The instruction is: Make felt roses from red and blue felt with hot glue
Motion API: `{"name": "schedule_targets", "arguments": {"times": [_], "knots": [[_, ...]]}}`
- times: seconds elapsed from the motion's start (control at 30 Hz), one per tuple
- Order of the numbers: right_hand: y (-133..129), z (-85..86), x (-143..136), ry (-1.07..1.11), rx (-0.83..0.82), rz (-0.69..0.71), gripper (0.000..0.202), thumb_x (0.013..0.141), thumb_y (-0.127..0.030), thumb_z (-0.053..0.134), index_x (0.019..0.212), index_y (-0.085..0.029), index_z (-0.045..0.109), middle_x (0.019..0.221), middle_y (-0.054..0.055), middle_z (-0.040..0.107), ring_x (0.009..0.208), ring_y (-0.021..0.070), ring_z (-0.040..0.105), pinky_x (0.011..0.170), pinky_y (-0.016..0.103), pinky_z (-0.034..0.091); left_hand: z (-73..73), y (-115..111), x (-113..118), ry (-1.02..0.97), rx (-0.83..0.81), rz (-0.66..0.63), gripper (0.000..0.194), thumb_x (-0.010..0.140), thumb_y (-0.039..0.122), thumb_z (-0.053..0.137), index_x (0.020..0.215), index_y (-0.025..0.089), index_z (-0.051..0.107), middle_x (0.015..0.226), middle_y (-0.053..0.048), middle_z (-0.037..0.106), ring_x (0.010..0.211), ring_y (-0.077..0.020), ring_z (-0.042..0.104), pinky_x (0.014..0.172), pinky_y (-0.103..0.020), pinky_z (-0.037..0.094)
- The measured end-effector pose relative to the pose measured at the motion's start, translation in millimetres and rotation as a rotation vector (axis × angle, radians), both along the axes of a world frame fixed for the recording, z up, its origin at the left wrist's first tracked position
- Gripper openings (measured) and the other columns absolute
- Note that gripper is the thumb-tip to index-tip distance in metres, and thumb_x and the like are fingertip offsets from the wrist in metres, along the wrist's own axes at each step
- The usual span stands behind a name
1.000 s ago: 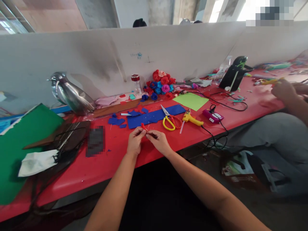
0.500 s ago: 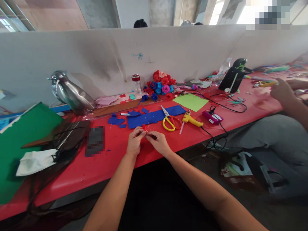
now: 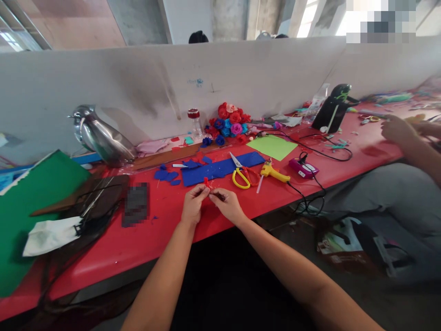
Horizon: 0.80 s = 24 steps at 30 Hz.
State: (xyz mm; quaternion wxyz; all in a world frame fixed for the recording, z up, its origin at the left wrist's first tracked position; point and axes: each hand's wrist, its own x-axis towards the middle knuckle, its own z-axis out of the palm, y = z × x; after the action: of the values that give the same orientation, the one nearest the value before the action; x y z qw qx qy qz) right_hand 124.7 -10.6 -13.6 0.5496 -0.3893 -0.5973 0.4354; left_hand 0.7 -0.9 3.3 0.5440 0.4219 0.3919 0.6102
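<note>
My left hand (image 3: 192, 204) pinches a small red paper piece (image 3: 206, 181) that sticks up above the fingertips. My right hand (image 3: 228, 204) is closed too, its thumb and fingertips pressed at the base of the same piece; much of it hides behind the fingers. Just beyond lies a blue paper strip (image 3: 196, 175) with scissors (image 3: 240, 171) in yellow and orange resting on it. To the right of them is a yellow glue gun (image 3: 275, 171) with a clear glue stick (image 3: 260, 184) near it. Blue paper cuttings (image 3: 166, 174) lie left of the strip.
A bunch of paper flowers (image 3: 230, 120), a red-lidded jar (image 3: 195, 123) and a green sheet (image 3: 272, 146) stand or lie behind. A purple power socket (image 3: 303, 168) is to the right. Metal jug (image 3: 103, 138), phone (image 3: 136, 204) and bag (image 3: 103, 197) are left. Another person's hand (image 3: 396, 131) works at far right.
My hands stay together on the red paper piece with hardly any movement. The view has shifted slightly. At far right, the other person's hands have moved a little.
</note>
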Motion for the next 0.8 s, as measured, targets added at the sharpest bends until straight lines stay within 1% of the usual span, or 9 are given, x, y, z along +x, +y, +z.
{"name": "schedule_targets", "arguments": {"times": [0.1, 0.2, 0.3, 0.37, 0.5, 0.67, 0.8], "knots": [[1.1, 0.5, 0.6, 0.021, -0.006, -0.052, 0.016, 0.08, -0.035, 0.062, 0.079, -0.02, 0.067, 0.073, 0.001, 0.066, 0.06, 0.0132, 0.055, 0.058, 0.026, 0.044, 0.2, -0.2, 0.6, 0.007, -0.008, -0.011, 0.025, 0.057, 0.035, 0.084, 0.064, 0.018, 0.067, 0.065, 0.002, 0.061, 0.067, -0.0119, 0.052, 0.07, -0.025, 0.042], [3.2, 4.4, 0.6, 0.142, -0.069, -0.102, 0.02, 0.078, -0.04, 0.066, 0.086, -0.021, 0.065, 0.081, 0.001, 0.066, 0.058, 0.0117, 0.053, 0.056, 0.026, 0.044, 0.6, -1.5, 1.4, 0.027, -0.007, -0.03, 0.027, 0.06, 0.038, 0.083, 0.063, 0.018, 0.065, 0.063, 0.003, 0.059, 0.065, -0.0114, 0.051, 0.07, -0.025, 0.042], [5.1, 9.5, 0.4, 0.265, -0.118, -0.064, 0.022, 0.075, -0.041, 0.069, 0.085, -0.021, 0.066, 0.078, 0.0, 0.065, 0.061, 0.0126, 0.056, 0.06, 0.027, 0.048, 1.2, -3.9, 3.2, 0.066, 0.002, -0.075, 0.028, 0.063, 0.04, 0.082, 0.063, 0.017, 0.065, 0.062, 0.002, 0.06, 0.065, -0.012, 0.051, 0.069, -0.025, 0.042], [6.1, 11.2, 1.0, 0.296, -0.125, -0.038, 0.021, 0.073, -0.04, 0.071, 0.081, -0.02, 0.067, 0.073, 0.0, 0.064, 0.063, 0.0134, 0.057, 0.064, 0.028, 0.05, 1.6, -5.5, 4.6, 0.098, 0.012, -0.109, 0.028, 0.064, 0.04, 0.081, 0.064, 0.017, 0.066, 0.064, 0.001, 0.062, 0.066, -0.0131, 0.053, 0.069, -0.026, 0.043], [6.8, 9.8, 3.2, 0.316, -0.143, -0.042, 0.022, 0.071, -0.04, 0.073, 0.078, -0.02, 0.068, 0.072, 0.0, 0.065, 0.064, 0.0137, 0.058, 0.064, 0.029, 0.05, 2.6, -6.9, 6.2, 0.174, 0.053, -0.152, 0.027, 0.069, 0.042, 0.078, 0.067, 0.018, 0.067, 0.067, 0.001, 0.063, 0.068, -0.0136, 0.054, 0.07, -0.026, 0.043], [5.8, 8.2, 3.3, 0.341, -0.158, -0.038, 0.023, 0.069, -0.04, 0.075, 0.078, -0.02, 0.068, 0.071, 0.0, 0.065, 0.062, 0.0137, 0.059, 0.065, 0.03, 0.051, 4.5, -7.4, 6.0, 0.169, 0.034, -0.133, 0.025, 0.07, 0.041, 0.076, 0.068, 0.018, 0.068, 0.063, 0.001, 0.062, 0.065, -0.0131, 0.054, 0.069, -0.027, 0.044], [4.3, 10.1, 2.9, 0.355, -0.161, -0.029, 0.023, 0.069, -0.041, 0.076, 0.075, -0.02, 0.067, 0.065, -0.002, 0.063, 0.059, 0.0138, 0.058, 0.062, 0.03, 0.051, 4.8, -8.0, 6.4, 0.17, 0.014, -0.12, 0.025, 0.071, 0.042, 0.075, 0.068, 0.018, 0.068, 0.061, 0.001, 0.062, 0.064, -0.0143, 0.056, 0.069, -0.028, 0.045]]}}
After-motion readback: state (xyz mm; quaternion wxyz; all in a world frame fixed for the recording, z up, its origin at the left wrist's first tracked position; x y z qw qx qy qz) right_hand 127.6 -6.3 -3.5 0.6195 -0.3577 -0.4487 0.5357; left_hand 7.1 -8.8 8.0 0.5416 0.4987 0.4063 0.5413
